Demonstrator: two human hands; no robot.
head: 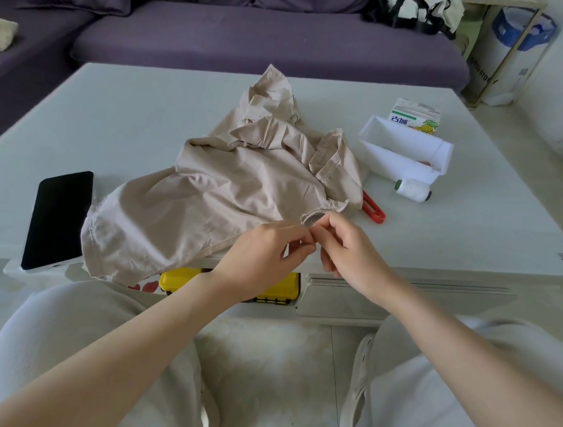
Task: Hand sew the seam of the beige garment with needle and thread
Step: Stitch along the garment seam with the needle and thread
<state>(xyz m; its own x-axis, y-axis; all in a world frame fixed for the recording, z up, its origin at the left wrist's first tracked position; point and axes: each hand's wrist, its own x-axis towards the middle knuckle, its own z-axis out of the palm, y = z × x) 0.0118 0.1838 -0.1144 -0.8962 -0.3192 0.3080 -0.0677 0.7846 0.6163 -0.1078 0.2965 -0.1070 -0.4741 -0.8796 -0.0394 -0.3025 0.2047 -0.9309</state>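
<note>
Hands close together, pinching the edge of the beige garment (229,191).
The garment lies crumpled on the white table (132,116), and one end hangs over the front edge. The left hand (265,254) and the right hand (349,248) are at that front edge, with their fingertips meeting. Both hands have curled fingers that pinch the seam (319,213) on the near side of the cloth. The needle and thread are too thin to see. A black phone (59,219) lies just left of the garment. A red tool (373,212) peeks out from under its right side. A white spool of thread (413,189) lies near the tool, just beside a white box (405,154). A small carton (415,117) stands behind the box. A yellow box (280,289) sits under the table.
</note>
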